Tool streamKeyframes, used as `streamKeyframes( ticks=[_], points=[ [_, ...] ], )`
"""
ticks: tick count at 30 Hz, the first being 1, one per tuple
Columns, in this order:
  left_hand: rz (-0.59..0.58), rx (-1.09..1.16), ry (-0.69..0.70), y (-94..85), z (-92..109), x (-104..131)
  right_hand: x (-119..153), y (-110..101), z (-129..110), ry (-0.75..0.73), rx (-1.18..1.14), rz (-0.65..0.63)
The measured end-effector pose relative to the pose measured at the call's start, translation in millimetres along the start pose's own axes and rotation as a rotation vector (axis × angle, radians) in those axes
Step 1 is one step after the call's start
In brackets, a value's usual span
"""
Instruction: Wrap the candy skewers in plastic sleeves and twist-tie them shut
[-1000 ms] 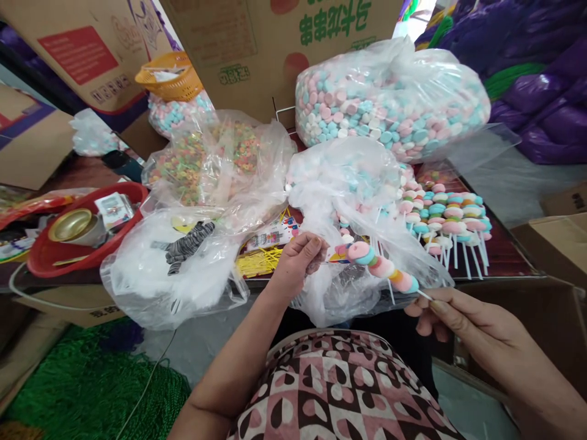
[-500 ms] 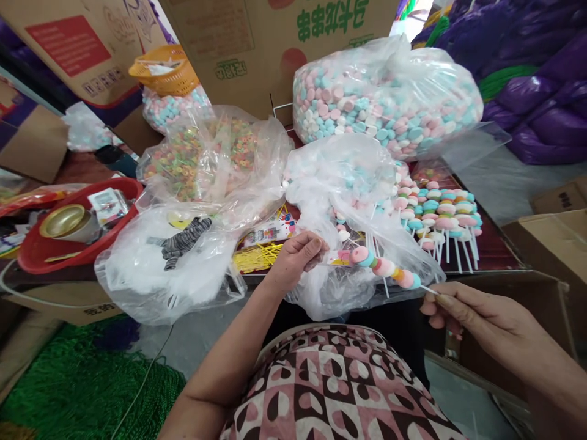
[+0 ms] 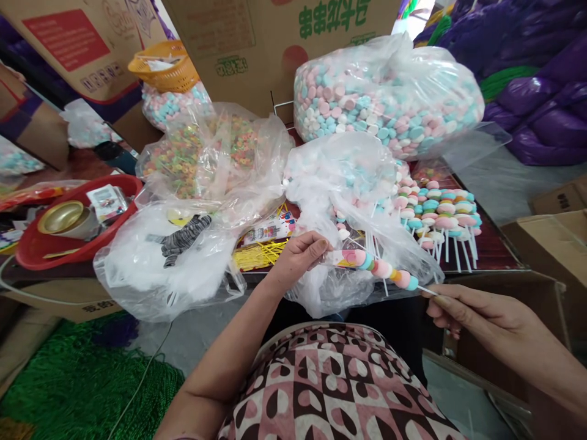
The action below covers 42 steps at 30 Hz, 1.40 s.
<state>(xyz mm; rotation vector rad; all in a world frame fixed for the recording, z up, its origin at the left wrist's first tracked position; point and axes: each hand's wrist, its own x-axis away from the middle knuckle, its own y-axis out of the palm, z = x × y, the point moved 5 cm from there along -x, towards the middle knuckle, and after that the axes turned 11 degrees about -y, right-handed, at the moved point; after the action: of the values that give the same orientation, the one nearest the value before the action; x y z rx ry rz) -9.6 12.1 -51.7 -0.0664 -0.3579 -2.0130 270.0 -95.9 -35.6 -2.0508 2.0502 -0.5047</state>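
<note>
My right hand (image 3: 468, 310) pinches the white stick of a marshmallow skewer (image 3: 381, 269) near its lower end. Pink, blue and white marshmallows with orange and green pieces line the stick, which slants up to the left. At its tip is a clear plastic sleeve (image 3: 342, 257) with pink and yellow print. The fingers of my left hand (image 3: 305, 255) are closed on the sleeve's far end. How far the sleeve covers the skewer is hard to see. Finished-looking skewers (image 3: 447, 214) lie stacked on the table, sticks toward me.
Behind sits a large bag of marshmallows (image 3: 389, 104), with an opened bag (image 3: 339, 165) before it. To the left are a bag of ring-shaped candies (image 3: 206, 146), yellow ties (image 3: 259, 255), dark striped fabric (image 3: 186, 239) and a red basin (image 3: 27, 244). Cardboard boxes (image 3: 266, 55) stand around.
The skewer has straightened and risen slightly, more in line with the sleeve. My right hand has shifted a little, and my left hand keeps its pinch.
</note>
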Motion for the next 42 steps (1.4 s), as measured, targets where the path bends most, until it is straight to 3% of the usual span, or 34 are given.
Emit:
streamKeyframes(
  ticks=[5,11,16,29,34,38,42],
  points=[
    [0.039,-0.171,0.017,1.8,5.8,1.1,2.5,-7.5,8.7,-0.006,0.035,0.04],
    [0.026,-0.215,0.043,6.3,7.9,0.1,2.1,-1.0,8.2,-0.05,0.124,-0.055],
    [-0.002,-0.489,0.151,13.3,25.8,2.5,-2.2,-1.0,3.6,-0.091,0.18,-0.085],
    [-0.102,-0.691,0.246,20.9,33.9,-2.3,-5.3,29.9,7.4,-0.049,0.145,-0.331],
    [-0.109,-0.945,0.448,35.9,60.9,-6.0,-8.4,37.0,7.0,-0.058,-0.08,-0.207],
    [-0.022,-1.084,0.548,47.1,78.8,-9.8,-10.2,62.7,10.0,-0.029,-0.31,-0.12],
    [0.067,-1.134,0.578,46.5,87.3,-15.5,-17.5,85.4,10.2,-0.037,-0.538,0.0]
  ],
)
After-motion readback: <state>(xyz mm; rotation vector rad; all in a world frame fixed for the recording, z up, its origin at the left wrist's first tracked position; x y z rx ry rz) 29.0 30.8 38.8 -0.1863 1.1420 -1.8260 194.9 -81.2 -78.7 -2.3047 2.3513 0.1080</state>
